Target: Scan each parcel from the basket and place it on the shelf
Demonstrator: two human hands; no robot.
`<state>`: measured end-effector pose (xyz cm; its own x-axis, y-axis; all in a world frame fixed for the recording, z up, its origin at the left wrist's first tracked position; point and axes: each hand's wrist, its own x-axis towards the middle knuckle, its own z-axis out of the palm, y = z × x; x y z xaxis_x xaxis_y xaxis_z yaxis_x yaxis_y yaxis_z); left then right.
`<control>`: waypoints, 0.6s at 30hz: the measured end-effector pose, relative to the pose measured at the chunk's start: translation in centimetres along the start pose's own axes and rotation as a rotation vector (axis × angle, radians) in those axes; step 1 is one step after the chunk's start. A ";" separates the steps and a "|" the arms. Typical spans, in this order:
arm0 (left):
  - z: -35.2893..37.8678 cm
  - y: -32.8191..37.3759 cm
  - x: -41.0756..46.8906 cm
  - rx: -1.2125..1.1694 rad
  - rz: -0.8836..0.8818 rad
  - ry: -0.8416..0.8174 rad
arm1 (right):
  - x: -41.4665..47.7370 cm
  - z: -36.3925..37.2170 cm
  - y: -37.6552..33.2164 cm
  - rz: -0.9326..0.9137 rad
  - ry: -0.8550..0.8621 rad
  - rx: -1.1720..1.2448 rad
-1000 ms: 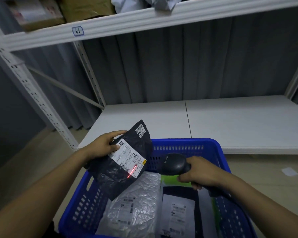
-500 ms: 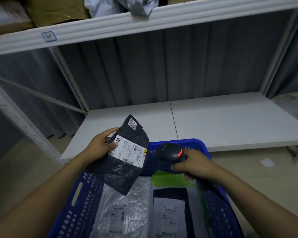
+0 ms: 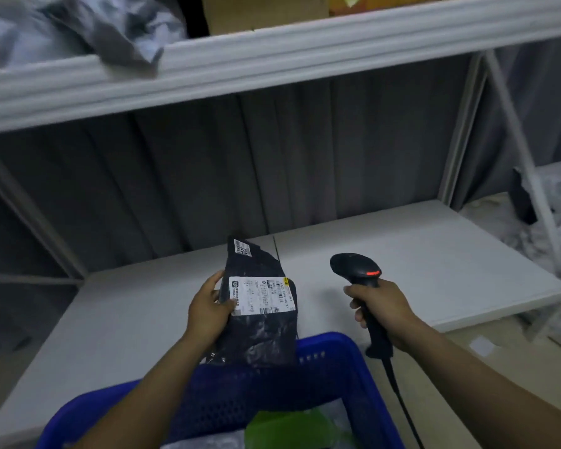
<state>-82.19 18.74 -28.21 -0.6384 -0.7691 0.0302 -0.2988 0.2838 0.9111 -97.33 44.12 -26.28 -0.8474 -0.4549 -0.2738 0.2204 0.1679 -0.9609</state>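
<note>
A person's left hand (image 3: 208, 306) holds a black plastic parcel (image 3: 259, 335) upright over the far rim of a blue basket (image 3: 353, 354). The thumb presses on the edge of the white shipping label (image 3: 263, 296) and the fingers (image 3: 216, 280) curl behind the bag. The parcel is held in front of the white lower shelf (image 3: 418, 264), its bottom edge at the basket's rim. The right hand (image 3: 382, 309) grips the handle of a black barcode scanner (image 3: 357, 270), wrapped fully round it. The scanner's head tilts up and to the left, a red light glows on its back, and its cable (image 3: 399, 396) trails down beside the basket. A green packet (image 3: 289, 426) lies in the basket, while grey bags (image 3: 78, 27) and cardboard boxes (image 3: 263, 11) crowd the upper shelf (image 3: 272, 59)
</note>
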 end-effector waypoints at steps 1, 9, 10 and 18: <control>1.4 -0.3 1.3 -0.015 -0.008 0.001 | 1.2 0.1 0.3 0.003 0.004 0.016; 12.9 -7.4 11.0 0.127 0.019 0.105 | 9.1 1.3 6.5 0.134 -0.027 0.108; 13.7 -8.7 11.6 0.181 0.016 0.112 | 9.5 1.2 6.8 0.140 -0.032 0.127; 11.6 -14.6 13.4 0.829 0.008 -0.016 | 11.1 2.5 7.0 0.139 -0.079 0.134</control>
<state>-94.61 10.92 -45.82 -0.6510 -0.7587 0.0241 -0.7162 0.6244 0.3117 -103.95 38.06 -36.12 -0.7652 -0.5034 -0.4013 0.3990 0.1183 -0.9093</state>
